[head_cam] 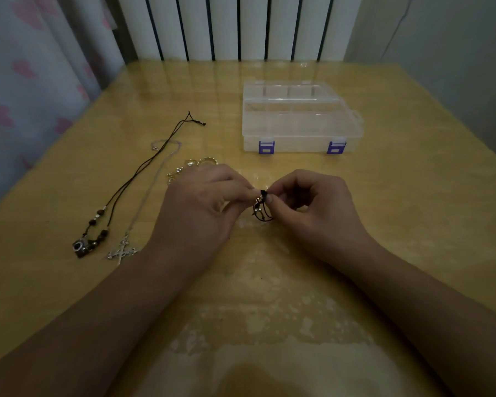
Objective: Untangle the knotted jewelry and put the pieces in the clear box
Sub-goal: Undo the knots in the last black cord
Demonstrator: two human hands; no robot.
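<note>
Bare forearms, no sleeves, unadorned hands

head cam | looks forward-down | close over table

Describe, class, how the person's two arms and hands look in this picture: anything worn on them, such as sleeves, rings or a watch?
Both forearms are bare right to the picture's lower edge, with no sleeves showing. The left hand and right hand wear no gloves, and no watch, bracelet or ring can be seen on either. The dim light hides finer detail.
</note>
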